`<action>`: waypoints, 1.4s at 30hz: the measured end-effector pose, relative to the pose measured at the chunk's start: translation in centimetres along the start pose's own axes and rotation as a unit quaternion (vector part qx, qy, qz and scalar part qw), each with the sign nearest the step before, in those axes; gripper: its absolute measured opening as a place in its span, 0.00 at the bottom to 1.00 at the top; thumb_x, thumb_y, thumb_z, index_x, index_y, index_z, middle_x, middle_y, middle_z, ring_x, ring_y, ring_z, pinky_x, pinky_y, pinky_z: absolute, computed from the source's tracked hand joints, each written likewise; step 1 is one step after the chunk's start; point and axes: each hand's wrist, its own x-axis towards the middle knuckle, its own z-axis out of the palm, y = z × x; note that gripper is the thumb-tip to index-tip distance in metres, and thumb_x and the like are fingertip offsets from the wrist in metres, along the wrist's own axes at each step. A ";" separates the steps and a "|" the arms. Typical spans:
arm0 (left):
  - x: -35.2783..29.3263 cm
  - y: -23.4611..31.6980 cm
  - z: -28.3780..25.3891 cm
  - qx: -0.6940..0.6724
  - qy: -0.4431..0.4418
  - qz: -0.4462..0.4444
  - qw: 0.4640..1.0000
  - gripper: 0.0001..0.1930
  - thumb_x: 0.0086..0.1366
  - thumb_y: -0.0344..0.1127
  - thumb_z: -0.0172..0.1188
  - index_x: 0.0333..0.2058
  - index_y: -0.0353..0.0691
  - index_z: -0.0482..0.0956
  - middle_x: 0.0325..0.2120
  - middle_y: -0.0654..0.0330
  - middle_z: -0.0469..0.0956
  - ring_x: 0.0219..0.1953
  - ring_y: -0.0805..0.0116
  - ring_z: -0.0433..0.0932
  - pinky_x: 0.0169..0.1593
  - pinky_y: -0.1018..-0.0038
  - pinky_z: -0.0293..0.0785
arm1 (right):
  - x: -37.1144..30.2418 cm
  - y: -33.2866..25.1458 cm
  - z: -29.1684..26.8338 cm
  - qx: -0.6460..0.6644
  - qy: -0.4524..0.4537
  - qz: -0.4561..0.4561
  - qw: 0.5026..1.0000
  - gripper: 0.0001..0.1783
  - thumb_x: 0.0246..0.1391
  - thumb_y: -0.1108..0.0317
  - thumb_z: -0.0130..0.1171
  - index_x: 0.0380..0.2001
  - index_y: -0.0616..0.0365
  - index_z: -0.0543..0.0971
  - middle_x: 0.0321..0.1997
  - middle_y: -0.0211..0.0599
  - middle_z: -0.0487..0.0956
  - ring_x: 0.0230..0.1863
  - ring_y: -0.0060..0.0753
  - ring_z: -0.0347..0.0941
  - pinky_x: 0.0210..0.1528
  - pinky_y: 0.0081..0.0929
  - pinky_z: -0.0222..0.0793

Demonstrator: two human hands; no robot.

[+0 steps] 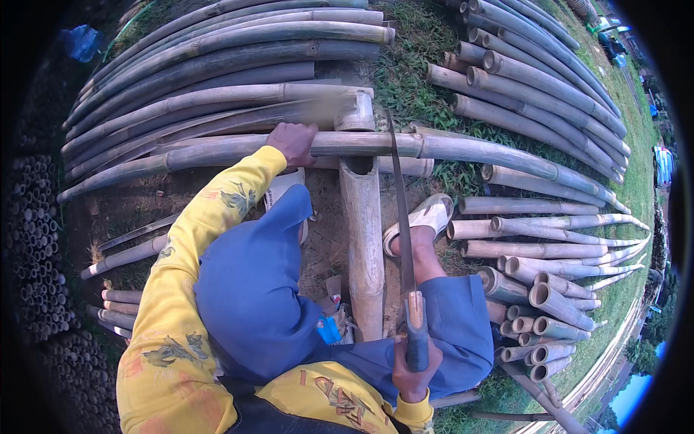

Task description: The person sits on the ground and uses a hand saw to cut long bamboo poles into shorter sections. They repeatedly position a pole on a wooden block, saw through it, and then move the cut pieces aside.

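A long bamboo pole [470,148] lies crosswise in front of me, over the top of a thick bamboo support piece [361,253]. My left hand [293,143] is closed on the pole, left of that support. In my right hand [416,365], low in the head view, is the handle of a handsaw [405,224]. Its long, narrow blade points away from me and crosses the pole just right of the support. How deep the teeth sit in the bamboo I cannot tell. My left knee, in blue cloth, is bent below the pole.
Long bamboo poles [238,54] lie stacked at the far left, and another stack [549,79] fills the far right. Shorter cut bamboo pieces [557,300] are heaped at right. Many bamboo ends [36,239] face up at the left rim. My sandalled right foot [423,220] rests beside the support.
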 end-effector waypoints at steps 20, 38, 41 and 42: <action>0.6 0.4 -1.0 0.008 -0.021 0.009 1.000 0.29 0.54 0.50 0.72 0.47 0.35 0.77 0.40 0.42 0.85 0.45 0.44 0.85 0.53 0.55 0.80 | 9.6 3.8 5.4 0.037 -0.025 -0.008 0.999 0.05 0.56 0.75 0.66 0.31 0.63 0.78 0.20 0.39 0.75 0.20 0.29 0.69 0.28 0.31 0.67; -0.5 0.1 1.1 0.010 0.006 0.002 1.000 0.29 0.54 0.50 0.73 0.48 0.36 0.76 0.40 0.43 0.85 0.46 0.43 0.85 0.54 0.53 0.79 | -0.5 -1.1 -1.3 -0.030 -0.043 0.071 0.996 0.09 0.53 0.78 0.66 0.39 0.63 0.82 0.24 0.41 0.80 0.25 0.29 0.78 0.33 0.30 0.73; 0.4 0.4 0.7 0.005 0.009 0.010 1.000 0.30 0.54 0.50 0.74 0.49 0.37 0.75 0.41 0.43 0.85 0.46 0.43 0.84 0.53 0.53 0.79 | 1.7 0.7 -0.6 -0.008 -0.035 0.006 0.999 0.10 0.54 0.79 0.65 0.41 0.63 0.82 0.26 0.41 0.81 0.26 0.28 0.78 0.35 0.29 0.74; 0.7 0.5 0.0 0.011 0.002 0.006 1.000 0.30 0.54 0.50 0.73 0.48 0.36 0.75 0.41 0.42 0.85 0.46 0.43 0.84 0.54 0.53 0.79 | 5.3 1.9 1.1 0.010 -0.049 -0.013 0.999 0.10 0.54 0.79 0.65 0.41 0.64 0.82 0.26 0.40 0.81 0.26 0.27 0.78 0.35 0.29 0.74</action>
